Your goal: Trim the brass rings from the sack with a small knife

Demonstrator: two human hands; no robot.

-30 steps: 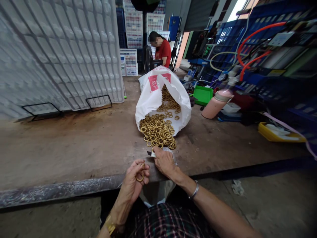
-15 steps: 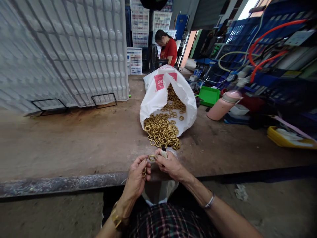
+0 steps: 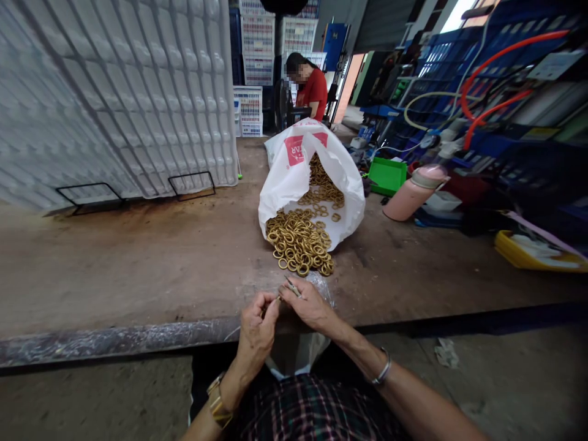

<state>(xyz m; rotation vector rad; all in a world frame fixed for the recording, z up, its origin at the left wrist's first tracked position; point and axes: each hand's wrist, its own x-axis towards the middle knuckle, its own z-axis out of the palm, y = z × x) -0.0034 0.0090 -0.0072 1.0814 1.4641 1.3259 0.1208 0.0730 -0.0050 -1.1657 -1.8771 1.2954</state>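
Just above the table's front edge, my left hand (image 3: 257, 324) is closed in a pinch on a brass-coloured ring (image 3: 278, 298), seen nearly edge-on between the hands. The curled left fingers mostly hide whatever else they hold. My right hand (image 3: 309, 303) meets it from the other side, its fingertips at the same ring. A small thin hand tool (image 3: 293, 286) with a pale body and dark tip is gripped in the right hand; its exact kind is unclear. Beyond both hands, a heap of brass-coloured rings (image 3: 301, 242) spills from a white plastic bag (image 3: 287, 184) lying on its side.
Ribbed white plastic trays (image 3: 174, 92) stand upright at left on black wire stands. To the right are a green bin (image 3: 388, 176), a pink bottle (image 3: 411, 199) and a yellow tray (image 3: 528, 254). A person in red (image 3: 315, 89) sits behind the table (image 3: 138, 263).
The ring between my hands has turned from showing its opening to nearly edge-on. My hands have drawn closer together, and the tool in my right hand has tilted over to the left.
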